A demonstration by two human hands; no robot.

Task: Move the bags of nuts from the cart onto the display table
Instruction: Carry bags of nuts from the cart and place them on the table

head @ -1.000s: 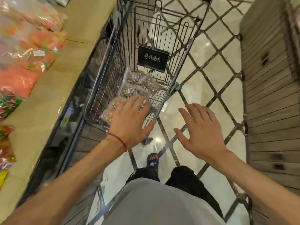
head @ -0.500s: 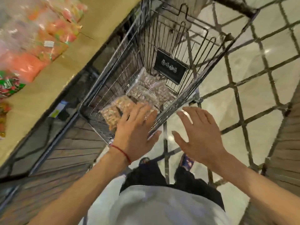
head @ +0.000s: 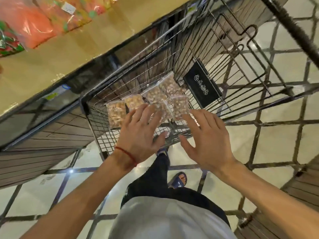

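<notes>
1. Far left: the display table [head: 51, 56] carries bright orange and green packets [head: 32, 26] on its tan top.
2. Just beside it stands the wire cart [head: 83, 103]. The bags of nuts [head: 116, 113] are in there, several clear packs lying flat on the basket floor at the near end. A black plate [head: 202, 87] hangs beyond them.
3. Both forearms reach forward, palms down, over the cart's near end.
4. The left hand [head: 141, 133], with a red string [head: 126, 154] at its wrist, has its fingers straight and spread above the bags. It grips nothing. Whether the fingertips touch plastic, I cannot tell.
5. The right hand [head: 207, 140] is splayed wide too, empty, beside the rightmost bag.
</notes>
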